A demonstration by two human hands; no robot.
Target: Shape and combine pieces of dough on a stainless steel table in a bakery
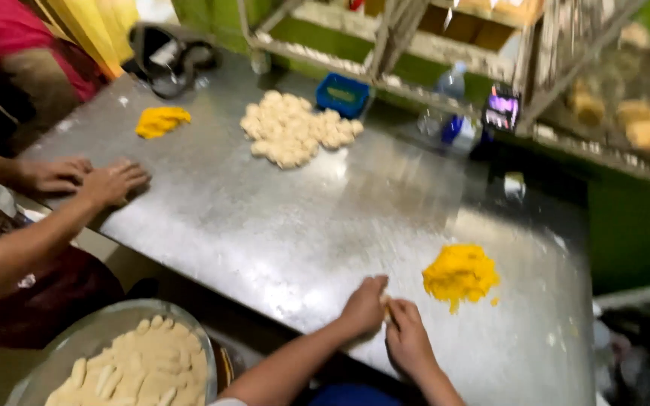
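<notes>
steel table (280,225) fills most of the view. round tray (62,353) at lower left holds shaped pale dough sticks (137,368). pile of dough balls (291,128) sits at the far side, yellow filling heap (460,274) near the hands, smaller yellow lump (161,120) far left. co-worker's hands (88,179) lie flat on the table edge. left hand (362,307) and right hand (408,342) meet, both pinched on a small dough piece (386,303) just beside the filling heap.
</notes>
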